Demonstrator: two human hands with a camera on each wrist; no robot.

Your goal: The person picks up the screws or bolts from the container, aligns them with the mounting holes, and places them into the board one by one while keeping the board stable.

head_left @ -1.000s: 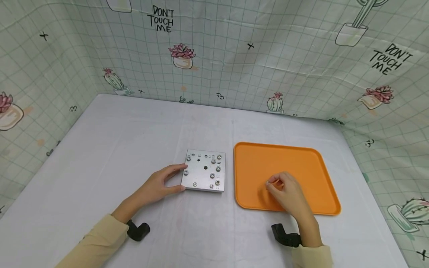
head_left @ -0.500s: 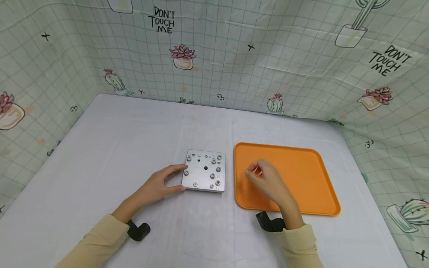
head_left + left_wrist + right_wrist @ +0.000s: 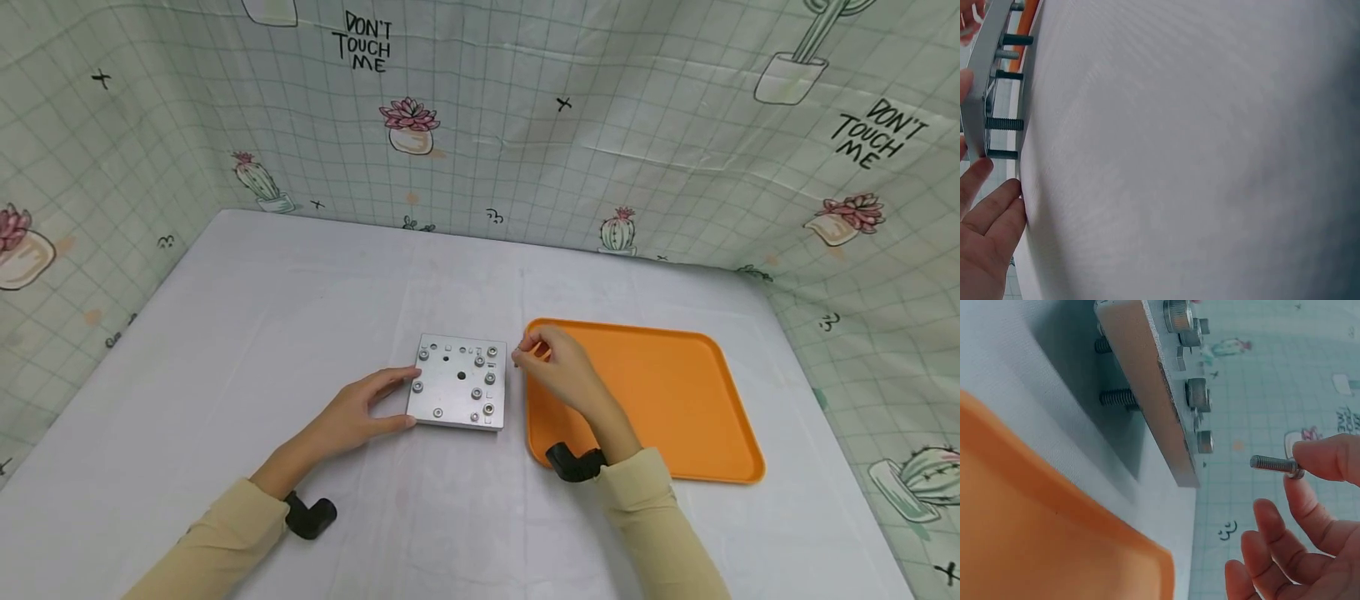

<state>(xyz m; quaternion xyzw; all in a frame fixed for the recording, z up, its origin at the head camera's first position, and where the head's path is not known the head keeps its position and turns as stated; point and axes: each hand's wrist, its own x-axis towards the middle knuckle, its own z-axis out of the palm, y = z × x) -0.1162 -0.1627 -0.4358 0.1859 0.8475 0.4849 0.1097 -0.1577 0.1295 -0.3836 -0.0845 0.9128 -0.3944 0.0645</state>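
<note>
A square silver metal plate (image 3: 442,379) with holes and several socket-head screws sits mid-table. My left hand (image 3: 352,412) holds it by its left side, thumb near the front corner and index finger farther back. In the left wrist view, threaded shanks (image 3: 1005,124) stick out beneath the plate, keeping it raised off the cloth. My right hand (image 3: 558,371) is just right of the plate, above the tray's left rim. Between thumb and index finger it pinches a small socket-head screw (image 3: 1272,464), its threaded end pointing toward the plate in the right wrist view; the other fingers are loosely bent.
An orange tray (image 3: 652,400) lies right of the plate, a narrow strip of white cloth between them. Behind and beside the table hangs a checked curtain (image 3: 495,125) with cactus prints. Each wrist wears a black camera mount (image 3: 311,518).
My right hand has moved left and away from me, from over the tray's middle to its left rim near the plate, carrying the screw. My left hand and the plate stay put.
</note>
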